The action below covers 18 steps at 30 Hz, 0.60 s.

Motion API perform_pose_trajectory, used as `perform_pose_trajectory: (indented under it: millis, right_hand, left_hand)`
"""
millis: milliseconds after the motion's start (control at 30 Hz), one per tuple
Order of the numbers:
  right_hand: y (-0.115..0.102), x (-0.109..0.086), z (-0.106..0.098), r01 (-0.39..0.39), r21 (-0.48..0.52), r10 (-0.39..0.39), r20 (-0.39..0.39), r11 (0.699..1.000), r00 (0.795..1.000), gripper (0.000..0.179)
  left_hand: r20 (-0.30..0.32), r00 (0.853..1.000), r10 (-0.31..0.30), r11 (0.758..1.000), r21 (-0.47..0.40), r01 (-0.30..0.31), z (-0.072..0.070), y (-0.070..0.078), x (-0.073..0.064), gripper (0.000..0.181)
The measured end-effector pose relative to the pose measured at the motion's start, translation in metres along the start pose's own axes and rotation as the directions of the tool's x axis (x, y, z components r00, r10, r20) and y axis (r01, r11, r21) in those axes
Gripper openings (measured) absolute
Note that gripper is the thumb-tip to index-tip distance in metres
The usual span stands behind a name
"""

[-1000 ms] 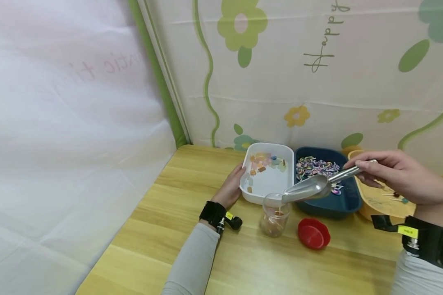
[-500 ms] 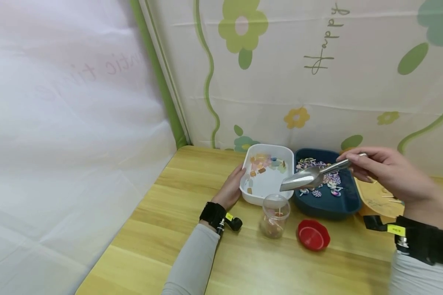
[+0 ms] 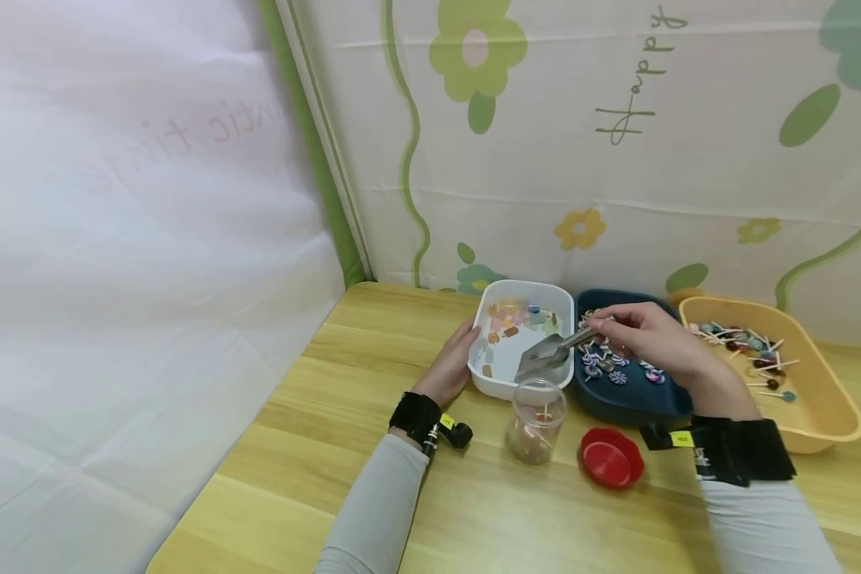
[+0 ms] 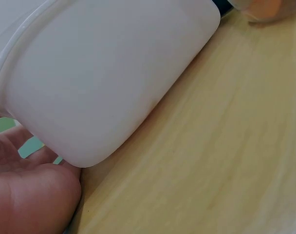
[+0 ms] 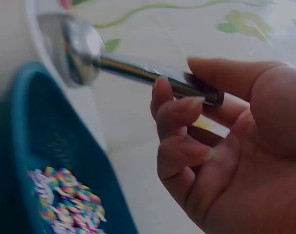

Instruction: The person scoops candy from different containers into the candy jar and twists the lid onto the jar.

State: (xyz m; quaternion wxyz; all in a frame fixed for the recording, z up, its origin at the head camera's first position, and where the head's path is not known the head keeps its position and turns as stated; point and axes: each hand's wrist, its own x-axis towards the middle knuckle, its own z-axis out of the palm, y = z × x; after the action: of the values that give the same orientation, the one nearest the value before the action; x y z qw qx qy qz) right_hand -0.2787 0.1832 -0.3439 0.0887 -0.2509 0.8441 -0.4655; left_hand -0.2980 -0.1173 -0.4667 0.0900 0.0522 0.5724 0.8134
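Observation:
In the head view my left hand (image 3: pixel 448 365) holds the left side of a white tray (image 3: pixel 493 386); the left wrist view shows it at the tray's outer wall (image 4: pixel 109 78). Small pastel pieces (image 3: pixel 511 317), some on sticks, lie in the tray. My right hand (image 3: pixel 646 336) pinches a metal scoop (image 3: pixel 545 356) by its handle, thumb opposite fingers in the right wrist view. The scoop's blade dips inside the tray's front right part. Just in front stands a clear plastic jar (image 3: pixel 534 430), uncovered, with small pieces inside. A red scalloped lid (image 3: pixel 611 458) lies right of it.
A dark blue bin (image 3: pixel 634 405) of swirl lollipops (image 3: pixel 597 367) sits against the tray's right side, under my right hand. Further right is a yellow bin (image 3: pixel 818 367) with stick lollipops (image 3: pixel 764 359). A printed curtain (image 3: pixel 531 175) hangs behind the wooden table (image 3: pixel 287 430).
My right hand has moved left with the scoop, from over the jar's mouth, up and then down into the white tray. The left hand, jar and lid have stayed put.

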Motion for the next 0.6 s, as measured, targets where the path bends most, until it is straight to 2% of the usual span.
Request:
perform_pose_trajectory:
  millis: [133, 367, 600]
  right_hand:
    - [0.004, 0.009, 0.015, -0.028, -0.026, 0.028, -0.003, 0.999, 1.000, 0.030]
    - [0.011, 0.023, 0.040, 0.010, -0.041, -0.008, 0.049, 0.999, 0.999, 0.025]
    - [0.013, 0.027, 0.049, 0.000, -0.036, 0.003, 0.080, 0.999, 0.997, 0.025]
  left_hand:
    - [0.023, 1.000, 0.016, 1.000, -0.009, -0.016, -0.002, -0.001, 0.000, 0.048]
    - [0.034, 0.999, 0.015, 1.000, -0.001, -0.015, -0.003, -0.003, 0.000, 0.048]
    - [0.029, 0.999, 0.023, 1.000, 0.013, -0.023, -0.003, -0.003, -0.001, 0.049]
